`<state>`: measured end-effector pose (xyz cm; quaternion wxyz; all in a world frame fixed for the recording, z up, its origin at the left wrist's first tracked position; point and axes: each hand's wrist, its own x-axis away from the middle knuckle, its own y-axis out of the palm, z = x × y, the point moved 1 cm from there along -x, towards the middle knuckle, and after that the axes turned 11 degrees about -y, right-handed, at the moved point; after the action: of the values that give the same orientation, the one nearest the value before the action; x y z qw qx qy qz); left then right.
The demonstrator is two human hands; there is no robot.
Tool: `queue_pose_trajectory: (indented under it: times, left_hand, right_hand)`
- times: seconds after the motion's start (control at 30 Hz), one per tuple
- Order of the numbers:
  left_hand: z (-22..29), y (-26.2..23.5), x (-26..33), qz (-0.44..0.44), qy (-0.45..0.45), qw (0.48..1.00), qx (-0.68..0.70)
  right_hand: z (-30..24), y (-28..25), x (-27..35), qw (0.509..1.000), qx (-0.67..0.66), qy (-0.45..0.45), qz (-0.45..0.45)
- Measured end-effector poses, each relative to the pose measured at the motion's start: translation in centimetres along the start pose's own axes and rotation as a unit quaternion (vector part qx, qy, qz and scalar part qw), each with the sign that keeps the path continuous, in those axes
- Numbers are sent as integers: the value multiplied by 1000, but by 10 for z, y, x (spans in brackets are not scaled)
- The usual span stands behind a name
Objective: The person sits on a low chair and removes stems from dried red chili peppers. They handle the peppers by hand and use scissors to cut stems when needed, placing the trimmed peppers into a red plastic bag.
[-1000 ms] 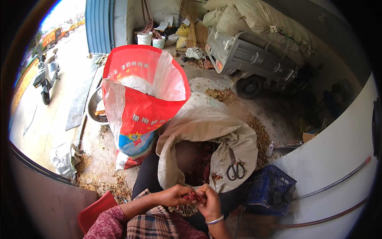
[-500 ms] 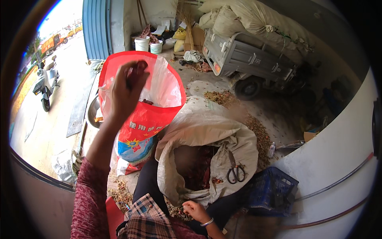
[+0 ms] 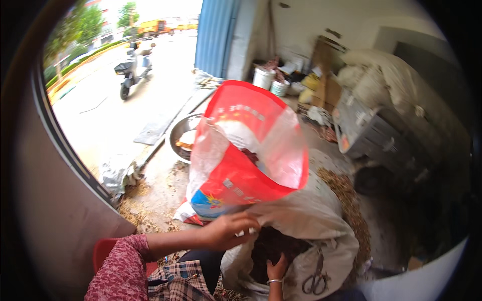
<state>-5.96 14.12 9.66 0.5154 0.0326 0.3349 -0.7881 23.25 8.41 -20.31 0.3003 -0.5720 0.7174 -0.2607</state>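
My left hand [image 3: 228, 232] rests on the rim of a grey-white sack [image 3: 321, 220] that lies open in front of me, its fingers curled over the cloth edge. My right hand [image 3: 276, 269], with a white bangle at the wrist, reaches down into the sack's dark contents [image 3: 273, 246]; what it holds is hidden. Just behind the sack stands a tall red and clear plastic bag [image 3: 246, 150], open at the top, with dark red pieces inside. A pair of scissors [image 3: 315, 282] lies on the sack's folded cloth at the lower right.
A metal basin [image 3: 181, 135] sits left of the red bag by the doorway. Husks litter the floor [image 3: 351, 200]. A grey cart [image 3: 371, 130] with stacked sacks stands at right, white buckets [image 3: 271, 80] at the back. A scooter [image 3: 131, 70] is parked outside. A red stool edge [image 3: 103, 248] is under me.
My left hand has come down from over the red bag's mouth to the grey sack's rim. My right hand has gone into the sack. The view has swung to the left.
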Motion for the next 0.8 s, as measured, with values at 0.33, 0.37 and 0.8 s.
queue_pose_trajectory:
  times: [0.33, 0.37, 0.8]
  left_hand:
    - [-44, 41, 63, -92, -135, 984, 69]
    - [-44, 46, 61, -100, -119, 985, 73]
    - [-28, 74, 75, -117, -97, 979, 133]
  right_hand:
    - [-22, 72, -44, 933, 179, -145, -277]
    - [-10, 67, -38, 943, 153, -158, -251]
    - [-28, -74, -2, 889, -403, 194, 101]
